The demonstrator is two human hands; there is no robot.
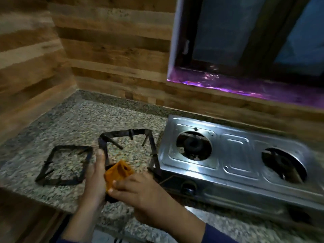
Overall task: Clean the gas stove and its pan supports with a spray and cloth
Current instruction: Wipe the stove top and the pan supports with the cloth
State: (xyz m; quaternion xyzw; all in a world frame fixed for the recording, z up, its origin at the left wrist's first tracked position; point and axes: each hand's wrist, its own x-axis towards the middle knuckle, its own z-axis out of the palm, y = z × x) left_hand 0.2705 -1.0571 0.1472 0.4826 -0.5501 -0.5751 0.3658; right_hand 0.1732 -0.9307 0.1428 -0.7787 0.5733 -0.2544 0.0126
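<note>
1. Orange cloth (118, 174) is bunching in my right hand (138, 192), which is pinching it against the tilted pan support (122, 133). My left hand (95, 179) is gripping that frame's left bar and propping it on the counter (70, 120) beside the stove (235, 155).
2. I am judging that firm strokes along each bar, holding the frame steady, will work best.
3. The second pan support (73, 147) is lying flat further left.
4. No brand or writing is showing legibly.

Left hand (95, 174) grips raised pan support (126, 134) by its left bar, frame tilted over granite counter (70, 120). Right hand (138, 188) pinches orange cloth (117, 172) against the frame's near edge. Second pan support (64, 163) lies flat to the left (blurred). Gas stove (236, 165) at right, both burners uncovered.
</note>
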